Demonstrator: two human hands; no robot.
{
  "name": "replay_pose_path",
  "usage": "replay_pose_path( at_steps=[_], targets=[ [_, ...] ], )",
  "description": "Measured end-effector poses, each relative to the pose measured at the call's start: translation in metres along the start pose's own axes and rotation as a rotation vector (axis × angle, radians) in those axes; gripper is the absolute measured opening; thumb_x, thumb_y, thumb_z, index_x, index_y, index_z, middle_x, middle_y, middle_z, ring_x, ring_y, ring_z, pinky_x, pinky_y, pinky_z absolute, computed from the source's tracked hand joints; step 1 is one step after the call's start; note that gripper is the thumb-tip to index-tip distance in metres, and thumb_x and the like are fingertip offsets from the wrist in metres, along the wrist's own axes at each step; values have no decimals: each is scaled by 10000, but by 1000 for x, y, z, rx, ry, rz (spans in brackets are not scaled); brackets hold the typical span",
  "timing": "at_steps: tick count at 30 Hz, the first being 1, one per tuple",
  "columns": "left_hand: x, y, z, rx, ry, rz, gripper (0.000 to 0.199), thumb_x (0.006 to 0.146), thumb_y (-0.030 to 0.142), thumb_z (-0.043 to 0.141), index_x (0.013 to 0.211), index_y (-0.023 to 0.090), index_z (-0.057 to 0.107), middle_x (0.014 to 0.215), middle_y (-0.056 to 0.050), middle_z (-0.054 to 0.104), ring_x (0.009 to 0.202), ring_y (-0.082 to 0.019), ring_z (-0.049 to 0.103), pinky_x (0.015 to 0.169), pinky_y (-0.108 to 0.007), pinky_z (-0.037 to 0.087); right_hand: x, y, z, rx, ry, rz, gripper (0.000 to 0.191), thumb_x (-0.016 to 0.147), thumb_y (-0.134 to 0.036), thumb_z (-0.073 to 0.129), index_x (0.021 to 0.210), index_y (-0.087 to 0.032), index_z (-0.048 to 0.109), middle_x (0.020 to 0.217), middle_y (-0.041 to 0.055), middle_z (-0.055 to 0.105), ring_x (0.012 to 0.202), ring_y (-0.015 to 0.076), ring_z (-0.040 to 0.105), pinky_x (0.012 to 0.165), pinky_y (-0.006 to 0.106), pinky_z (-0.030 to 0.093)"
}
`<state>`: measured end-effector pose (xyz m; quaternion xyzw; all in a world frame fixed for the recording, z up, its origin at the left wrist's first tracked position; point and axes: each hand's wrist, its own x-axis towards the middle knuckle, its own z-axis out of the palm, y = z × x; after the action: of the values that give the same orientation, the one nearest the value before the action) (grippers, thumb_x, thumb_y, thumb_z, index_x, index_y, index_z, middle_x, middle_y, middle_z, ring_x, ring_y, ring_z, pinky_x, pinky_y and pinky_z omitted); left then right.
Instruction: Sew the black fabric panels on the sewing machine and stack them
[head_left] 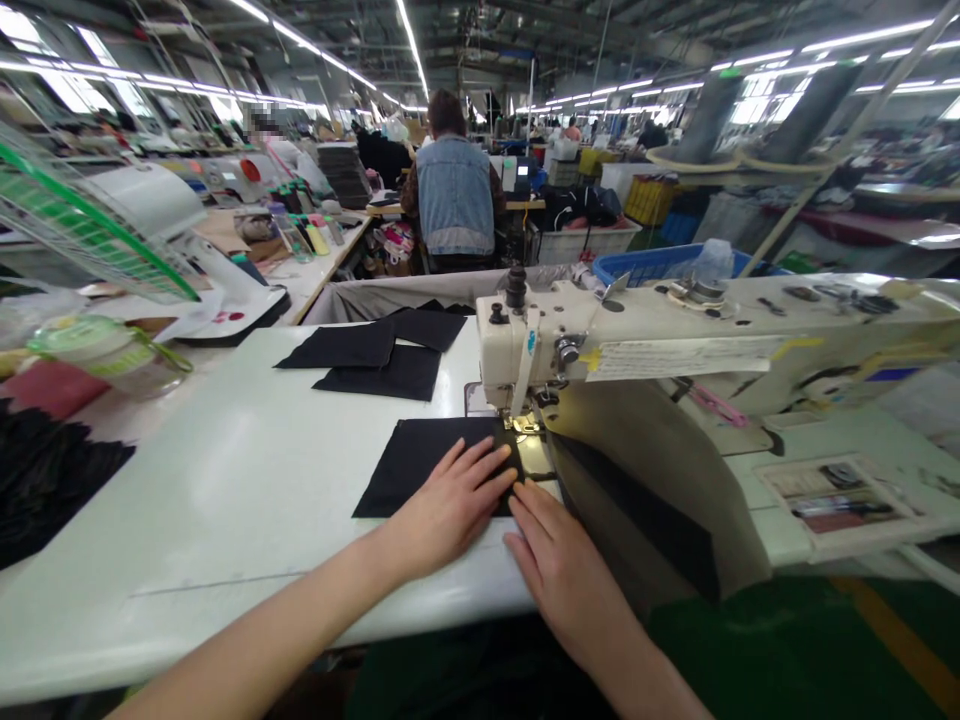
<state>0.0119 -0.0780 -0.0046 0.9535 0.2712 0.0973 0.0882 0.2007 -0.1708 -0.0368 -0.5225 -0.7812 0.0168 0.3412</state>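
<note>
A black fabric panel lies flat on the pale table, its right edge at the presser foot of the sewing machine. My left hand rests on the panel with its fingers spread toward the foot. Just right of it, my right hand lies with fingers stretched, the fingertips at the panel's lower right corner. Several more black panels lie overlapping behind, left of the machine head. Under the machine arm, a grey-brown sheet with a black strip on it drapes over the table edge.
On the left stand a white and green fan, a lidded plastic container and a heap of black cloth. A blue basket is behind the machine. A tray with small items is set in the table. A co-worker sits ahead.
</note>
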Motion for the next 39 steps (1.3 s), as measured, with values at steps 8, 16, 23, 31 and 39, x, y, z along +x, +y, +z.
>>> replay_pose_path(
  at_steps=[8,16,23,31,39],
  targets=[
    [-18,26,-11,1,-78,104,439,1039,237,430,1469,185,503,1537,-99,503,1431,-301,450,1177,-494,380,-65,49,-92,-477,314,407,705,924,-625,581,1375,-85,540,1239,249,634,1125,421,613,909,586,495],
    [-9,20,-14,-5,-45,98,379,1053,287,435,1405,238,567,1464,-64,583,1355,-271,522,1190,-477,351,-86,82,-96,-194,218,506,536,892,-748,513,815,-227,616,997,107,653,903,277,646,768,425,519],
    [-1,1,-12,2,12,121,373,1037,273,484,1399,240,571,1443,-81,594,1338,-271,541,1175,-485,366,-75,84,-99,-138,130,761,699,773,-842,552,1047,-210,670,753,10,604,583,182,567,553,326,491],
    [12,-18,-13,31,20,129,369,1039,281,481,1388,220,584,1417,-105,605,1320,-276,547,1153,-489,389,-45,51,-120,-17,467,904,524,746,-747,652,880,-241,666,882,58,713,772,249,677,705,358,538],
    [26,-36,-19,13,38,166,378,1052,283,439,1381,180,596,1355,-130,634,1263,-278,570,1108,-481,429,-38,39,-127,74,918,973,405,651,-533,815,915,-259,674,902,54,665,776,237,624,844,416,508]
  ],
)
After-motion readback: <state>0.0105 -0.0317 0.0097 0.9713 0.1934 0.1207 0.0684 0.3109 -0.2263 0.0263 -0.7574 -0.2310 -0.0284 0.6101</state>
